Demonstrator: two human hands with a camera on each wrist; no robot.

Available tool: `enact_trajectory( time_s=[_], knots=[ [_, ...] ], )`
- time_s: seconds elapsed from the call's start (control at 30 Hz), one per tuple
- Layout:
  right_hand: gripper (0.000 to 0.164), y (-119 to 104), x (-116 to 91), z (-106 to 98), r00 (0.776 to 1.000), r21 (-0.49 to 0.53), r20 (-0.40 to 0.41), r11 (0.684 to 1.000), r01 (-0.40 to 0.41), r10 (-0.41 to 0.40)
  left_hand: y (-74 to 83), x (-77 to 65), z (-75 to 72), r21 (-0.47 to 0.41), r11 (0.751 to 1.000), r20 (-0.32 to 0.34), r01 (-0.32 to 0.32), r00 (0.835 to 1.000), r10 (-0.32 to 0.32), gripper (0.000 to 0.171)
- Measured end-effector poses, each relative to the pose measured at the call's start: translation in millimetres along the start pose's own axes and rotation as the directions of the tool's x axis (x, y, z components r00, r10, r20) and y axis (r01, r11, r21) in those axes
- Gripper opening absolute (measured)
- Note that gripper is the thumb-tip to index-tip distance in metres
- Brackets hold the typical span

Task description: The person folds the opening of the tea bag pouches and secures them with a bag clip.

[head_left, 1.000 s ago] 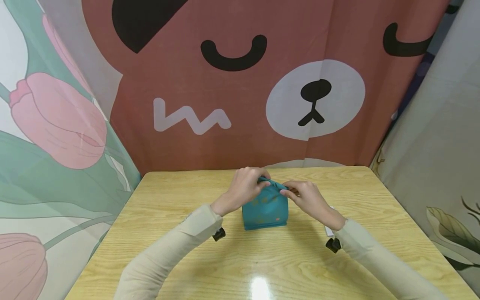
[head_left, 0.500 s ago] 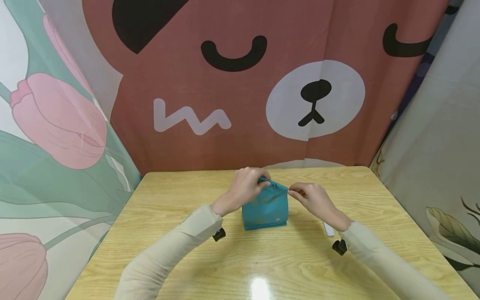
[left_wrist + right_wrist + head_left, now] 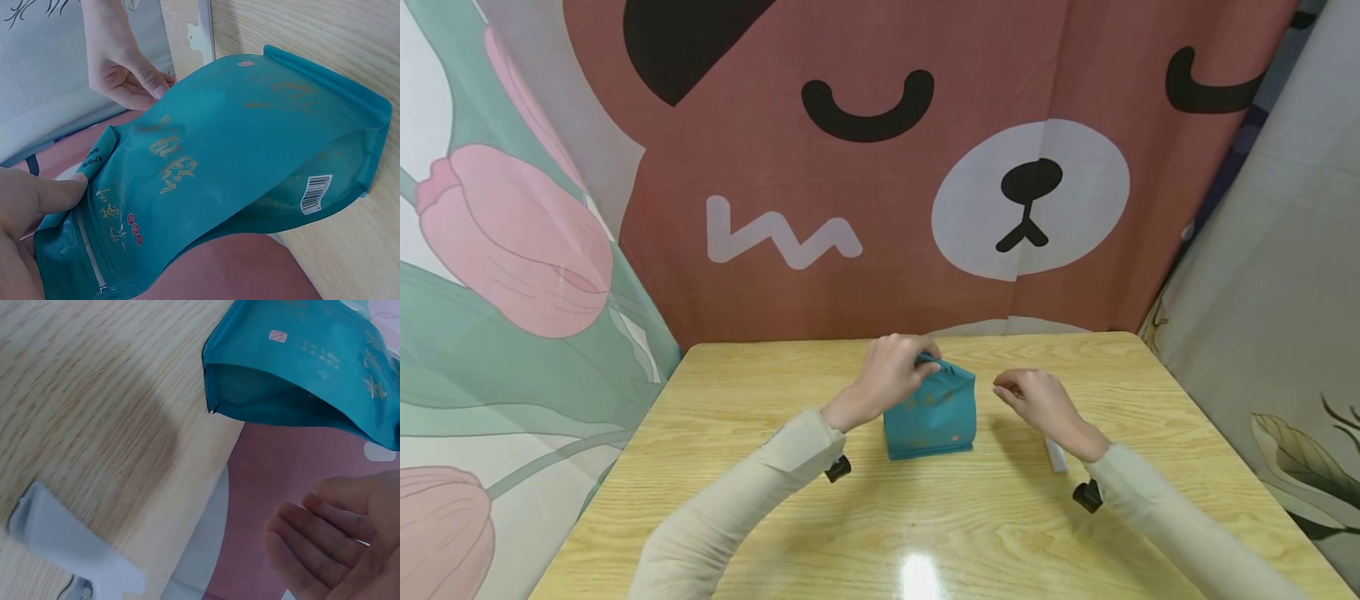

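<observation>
A teal tea pouch (image 3: 931, 421) with gold lettering stands on the table, its top edge folded over. My left hand (image 3: 891, 371) pinches that fold at its left end; in the left wrist view, the thumb (image 3: 59, 195) presses the rolled strip above the pouch's zip line. To the right of the pouch and apart from it, my right hand (image 3: 1037, 400) hovers with fingers loosely bent and nothing in them. Beneath the right wrist, a slim white plastic piece (image 3: 1056, 456) lies on the table; the right wrist view shows its small notched bracket (image 3: 87, 587).
The wood-grain table (image 3: 760, 533) ends at a hanging cloth (image 3: 760, 300) with a bear print behind the pouch. Flower-print curtains (image 3: 512, 375) flank both sides. A dark wrist camera (image 3: 838, 469) sits under the left sleeve, another (image 3: 1087, 497) under the right.
My right hand has let go of the folded top's right end and drawn away to the right. My left hand keeps its pinch and the pouch stays in place.
</observation>
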State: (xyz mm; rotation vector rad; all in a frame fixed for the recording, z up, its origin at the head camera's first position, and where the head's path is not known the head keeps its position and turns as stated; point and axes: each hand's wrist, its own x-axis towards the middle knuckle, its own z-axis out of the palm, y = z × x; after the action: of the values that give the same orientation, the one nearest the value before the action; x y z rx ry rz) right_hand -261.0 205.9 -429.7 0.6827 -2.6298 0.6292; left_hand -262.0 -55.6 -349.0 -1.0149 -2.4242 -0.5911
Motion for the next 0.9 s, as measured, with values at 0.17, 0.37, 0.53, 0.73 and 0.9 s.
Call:
enact_trajectory(
  time_s=[0.17, 0.37, 0.53, 0.73, 0.9],
  knots=[
    [0.009, 3.9, -3.9, -2.4, 1.000, -0.017, 0.011, 1.000, -0.001, 0.002, 0.2, 0.0, -0.3, 0.001, 1.000, 0.004, 0.003, 1.000, -0.003, 0.012],
    [0.013, 9.3, -10.0, -7.6, 0.998, -0.024, 0.040, 0.999, -0.038, 0.039, 0.4, -0.6, -0.3, -0.003, 1.000, 0.005, 0.000, 1.000, 0.000, 0.014],
    [0.017, 14.1, -14.5, -11.0, 0.997, -0.060, 0.055, 0.997, -0.056, 0.059, -0.1, -1.2, 0.5, -0.004, 1.000, -0.010, -0.008, 1.000, 0.008, 0.012],
    [0.021, 19.6, -18.7, -12.2, 0.993, -0.130, 0.071, 0.988, -0.079, 0.089, 0.0, -0.9, 0.0, -0.004, 1.000, -0.011, -0.005, 1.000, 0.005, 0.011],
    [0.025, 22.3, -22.8, -13.0, 0.984, -0.195, 0.123, 0.976, -0.100, 0.125, -0.4, -1.0, 0.3, 0.000, 1.000, -0.012, -0.004, 1.000, 0.004, 0.011]
  ],
)
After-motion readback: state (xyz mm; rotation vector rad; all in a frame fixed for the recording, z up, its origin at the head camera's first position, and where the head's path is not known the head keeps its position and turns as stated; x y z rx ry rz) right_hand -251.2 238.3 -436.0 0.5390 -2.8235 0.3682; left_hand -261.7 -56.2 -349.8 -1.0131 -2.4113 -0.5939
